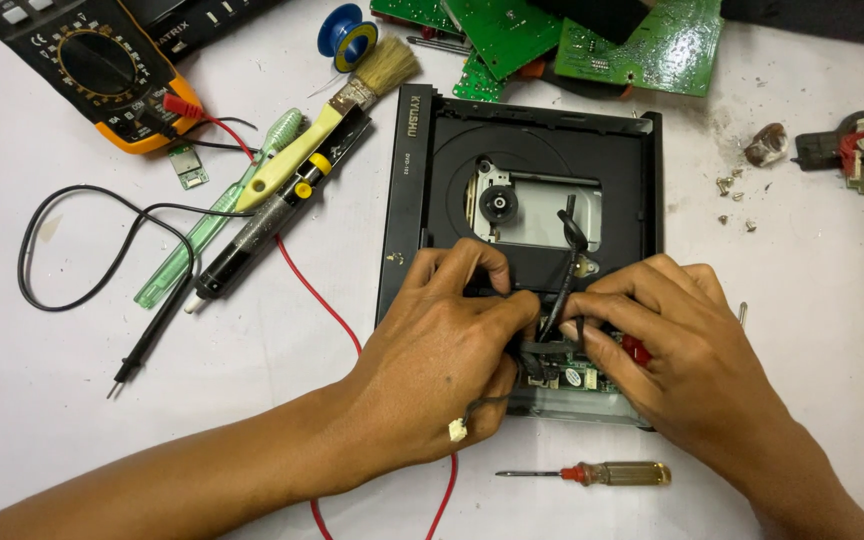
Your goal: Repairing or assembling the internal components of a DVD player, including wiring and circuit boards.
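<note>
A black disc player chassis (pixel 522 140) is laid open in the middle of the frame on a white table (pixel 822 330), with its silver disc mechanism (pixel 512 205) exposed. Both hands are bunched at its lower edge. The left hand (pixel 442 350) is curled narrow, fingertips pinched on a bundle of black cable (pixel 564 270) right where it meets a small circuit board (pixel 572 375). The right hand (pixel 682 350) is also curled tight on the same cable from the other side; something red is partly hidden under its fingers, can't be told what.

Just below the hands a small screwdriver (pixel 592 473) with an amber and red handle is left lying flat. In the upper left of the frame a yellow multimeter (pixel 102 70) is seen, its red lead (pixel 322 300) running down under the left wrist. Beside it a brush (pixel 332 110) and a black desoldering pump (pixel 272 215) are lying diagonally. 3 or so green circuit boards (pixel 642 45) are piled at the top, and loose screws (pixel 732 190) are scattered at the upper right.
</note>
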